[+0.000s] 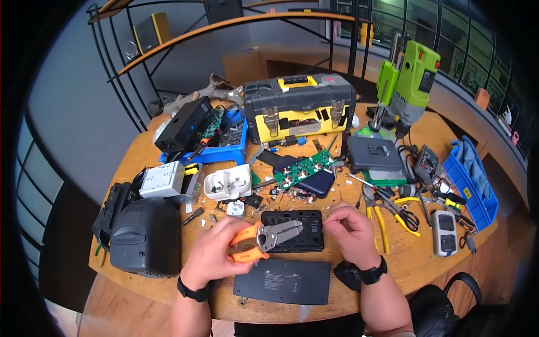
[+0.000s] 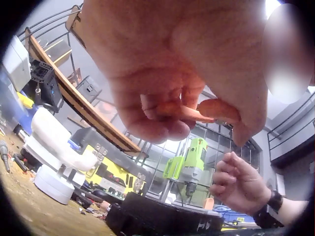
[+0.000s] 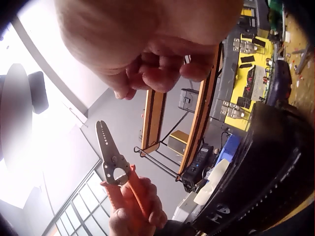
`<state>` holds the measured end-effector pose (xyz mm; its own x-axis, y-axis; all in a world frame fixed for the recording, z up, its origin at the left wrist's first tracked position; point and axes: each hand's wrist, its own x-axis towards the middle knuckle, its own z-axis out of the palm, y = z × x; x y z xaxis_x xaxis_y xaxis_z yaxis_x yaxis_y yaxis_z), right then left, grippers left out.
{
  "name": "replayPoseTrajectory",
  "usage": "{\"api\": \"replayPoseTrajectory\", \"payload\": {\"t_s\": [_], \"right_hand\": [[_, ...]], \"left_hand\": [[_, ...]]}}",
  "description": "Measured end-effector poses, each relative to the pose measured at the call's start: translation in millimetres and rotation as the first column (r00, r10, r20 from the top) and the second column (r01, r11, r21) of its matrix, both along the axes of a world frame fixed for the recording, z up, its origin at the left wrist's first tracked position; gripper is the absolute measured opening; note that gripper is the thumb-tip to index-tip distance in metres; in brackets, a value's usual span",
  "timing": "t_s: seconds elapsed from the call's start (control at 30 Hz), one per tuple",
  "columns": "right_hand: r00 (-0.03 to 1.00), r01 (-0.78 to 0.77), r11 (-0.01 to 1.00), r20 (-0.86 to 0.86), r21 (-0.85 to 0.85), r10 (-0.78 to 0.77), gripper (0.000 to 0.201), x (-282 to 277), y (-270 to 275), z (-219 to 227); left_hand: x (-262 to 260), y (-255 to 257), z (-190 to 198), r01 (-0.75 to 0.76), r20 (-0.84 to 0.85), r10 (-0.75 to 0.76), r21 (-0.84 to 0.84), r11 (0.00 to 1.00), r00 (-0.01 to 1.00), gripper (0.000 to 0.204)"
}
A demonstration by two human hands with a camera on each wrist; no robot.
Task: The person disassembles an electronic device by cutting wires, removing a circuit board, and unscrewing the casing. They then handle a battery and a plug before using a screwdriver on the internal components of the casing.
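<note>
In the head view my left hand (image 1: pixel 206 255) grips a pair of wire strippers (image 1: pixel 281 235) by the orange handles, the grey toothed blades pointing right. The right wrist view shows the same wire strippers (image 3: pixel 109 152) raised, their handles spread. To their right, my right hand (image 1: pixel 353 235) is lifted with its fingers curled in toward the thumb; nothing shows between them. Below both hands lies an opened black plastic casing (image 1: pixel 311 242), partly hidden by the blades. A flat dark cover with a printed label (image 1: pixel 306 281) lies nearer the table's front edge.
Behind the casing are a green circuit board (image 1: pixel 306 168) and a black-and-yellow toolbox (image 1: pixel 300 104). Yellow-handled pliers (image 1: pixel 383 230) and scissors (image 1: pixel 409 220) lie at right, near a green drill stand (image 1: pixel 387 84). A white charger (image 1: pixel 236 209) and black case (image 1: pixel 146 238) are at left.
</note>
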<state>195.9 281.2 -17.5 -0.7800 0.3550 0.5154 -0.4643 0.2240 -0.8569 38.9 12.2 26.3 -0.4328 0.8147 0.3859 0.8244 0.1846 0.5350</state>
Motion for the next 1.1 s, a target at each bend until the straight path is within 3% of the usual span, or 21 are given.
{"api": "replayPoseTrajectory", "payload": {"t_s": [0.07, 0.2, 0.47, 0.93, 1.1], "right_hand": [[0.997, -0.083, 0.992, -0.001, -0.093, 0.084, 0.005, 2.6, 0.0, 1.9], [0.983, -0.176, 0.979, 0.033, -0.101, 0.180, 0.008, 5.0, -0.9, 0.1], [0.981, -0.192, 0.980, 0.044, 0.061, 0.189, 0.011, 4.1, -6.3, -0.9], [0.985, -0.167, 0.986, 0.055, 0.021, 0.166, 0.009, 4.0, -9.3, -3.0], [0.985, -0.166, 0.986, 0.049, 0.005, 0.165, 0.010, 4.7, -10.7, -3.0]], "left_hand": [[-1.1, -1.4, 1.2, 0.005, -0.011, -0.006, -0.037, 0.999, 1.000, 0.062], [-8.5, -5.7, -14.5, 0.059, 0.030, -0.058, -0.007, 0.998, 0.998, 0.064], [-8.6, -3.9, -15.7, 0.117, 0.007, -0.117, -0.147, 0.982, 0.993, 0.062], [-5.3, -4.1, -14.9, 0.099, 0.100, -0.083, -0.172, 0.980, 0.991, 0.063], [-5.9, -2.9, -15.2, 0.072, 0.052, -0.065, -0.156, 0.985, 0.997, 0.063]]}}
